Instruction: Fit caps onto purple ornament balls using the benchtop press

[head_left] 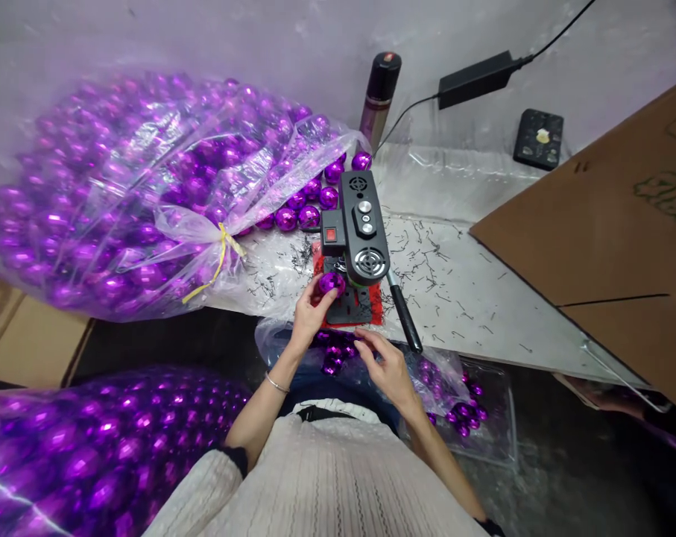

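My left hand [311,312] is closed around a shiny purple ball [332,283] and holds it against the base of a small black press machine [358,231] with a red switch. My right hand [385,365] hovers lower, over a clear bag of purple balls [338,356] in my lap, fingers curled as if pinching something too small to make out. The machine stands on a red pad at the near edge of the white table [472,298], its black lever handle [405,321] pointing toward me.
A huge tied clear bag of purple balls [130,194] lies on the table's left, and another [92,455] sits by my left knee. Several loose balls [309,209] lie behind the machine. A cardboard sheet [611,239] leans at right. Wire scraps litter the table. A bottle [379,97] and power adapter [475,78] stand behind.
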Demonstrator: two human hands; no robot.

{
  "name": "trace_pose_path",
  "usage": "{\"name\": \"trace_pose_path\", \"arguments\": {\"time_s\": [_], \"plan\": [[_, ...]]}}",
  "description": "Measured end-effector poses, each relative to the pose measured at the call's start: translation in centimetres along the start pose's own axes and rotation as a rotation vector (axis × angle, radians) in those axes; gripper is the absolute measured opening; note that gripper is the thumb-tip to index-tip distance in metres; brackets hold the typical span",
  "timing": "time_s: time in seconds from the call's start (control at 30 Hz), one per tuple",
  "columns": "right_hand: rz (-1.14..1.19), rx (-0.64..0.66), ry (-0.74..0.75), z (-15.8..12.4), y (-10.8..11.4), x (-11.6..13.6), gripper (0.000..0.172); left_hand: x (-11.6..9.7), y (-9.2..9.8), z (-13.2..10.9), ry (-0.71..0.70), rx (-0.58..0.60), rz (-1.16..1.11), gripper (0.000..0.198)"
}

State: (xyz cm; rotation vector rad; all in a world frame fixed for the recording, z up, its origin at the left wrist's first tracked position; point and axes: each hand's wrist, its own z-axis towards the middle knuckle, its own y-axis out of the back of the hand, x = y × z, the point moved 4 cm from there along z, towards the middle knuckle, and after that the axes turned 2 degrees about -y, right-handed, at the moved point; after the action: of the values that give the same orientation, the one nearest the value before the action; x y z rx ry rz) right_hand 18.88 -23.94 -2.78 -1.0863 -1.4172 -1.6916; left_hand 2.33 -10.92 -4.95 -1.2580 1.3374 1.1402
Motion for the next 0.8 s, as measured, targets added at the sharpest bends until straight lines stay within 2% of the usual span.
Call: {"name": "trace_pose_path", "arguments": {"time_s": [0.17, 0.33, 0.43, 0.5, 0.6, 0.67, 0.73, 0.8], "plan": [[-0.041, -0.02, 0.009, -1.4, 0.5, -0.8, 0.032, -0.2, 0.0, -0.4, -0.281, -0.025, 0.504, 0.058], [-0.073, -0.034, 0.047, -1.5, 0.4, -0.4, 0.031, -1.3, -0.8, -0.7, -0.493, 0.076, 0.724, 0.055], [-0.105, -0.085, 0.127, -1.1, 1.4, 0.3, 0.028, -1.1, -1.7, -0.4, -0.534, 0.088, 0.71, 0.055], [-0.13, -0.184, 0.227, -0.7, 2.8, 1.1, 0.028, -0.4, -2.2, 0.0, -0.529, 0.094, 0.633, 0.054], [-0.18, -0.4, 0.409, 0.3, 5.2, 2.8, 0.043, 0.8, -2.6, 0.4, -0.514, 0.102, 0.533, 0.058], [-0.215, -0.486, 0.513, 1.3, 6.2, 4.2, 0.054, 1.4, -2.7, 0.6, -0.513, 0.104, 0.517, 0.061], [-0.249, -0.507, 0.615, 2.6, 6.6, 5.9, 0.058, 1.7, -2.6, 0.6, -0.511, 0.099, 0.517, 0.064], [-0.275, -0.464, 0.712, 3.8, 6.3, 7.6, 0.051, 1.8, -2.6, 0.5, -0.511, 0.094, 0.516, 0.065]]}}
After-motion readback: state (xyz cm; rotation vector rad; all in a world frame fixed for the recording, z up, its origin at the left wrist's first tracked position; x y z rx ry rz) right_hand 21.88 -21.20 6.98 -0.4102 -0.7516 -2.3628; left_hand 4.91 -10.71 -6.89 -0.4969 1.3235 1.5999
